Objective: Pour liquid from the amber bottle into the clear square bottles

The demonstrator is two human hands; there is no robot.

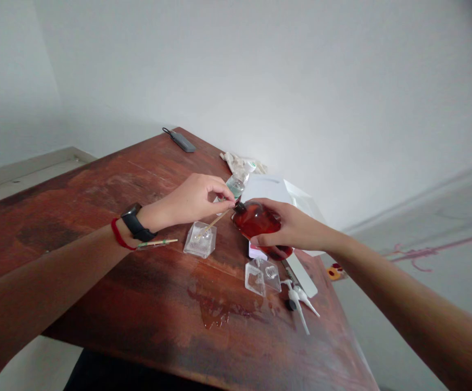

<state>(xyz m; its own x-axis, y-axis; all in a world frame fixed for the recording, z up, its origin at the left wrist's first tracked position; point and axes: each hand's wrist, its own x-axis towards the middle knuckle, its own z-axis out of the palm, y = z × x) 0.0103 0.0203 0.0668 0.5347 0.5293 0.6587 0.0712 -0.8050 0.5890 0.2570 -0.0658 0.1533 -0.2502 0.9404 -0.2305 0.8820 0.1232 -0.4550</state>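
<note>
The reddish-brown wooden tabletop (109,179) has worn, darker patches and glossy reflections across its surface. Near its far corner lies a slim dark grey case (182,142) with a black loop at one end. A crumpled pale cloth (232,162) sits farther along the far edge, beside white sheets (264,187) lying close to the plain white wall (260,81). At the far left, a skirting (36,164) runs along the base of the wall. Beyond the right edge, a small yellow-and-red item (335,272) shows near a stretched pinkish cord (427,251).
</note>
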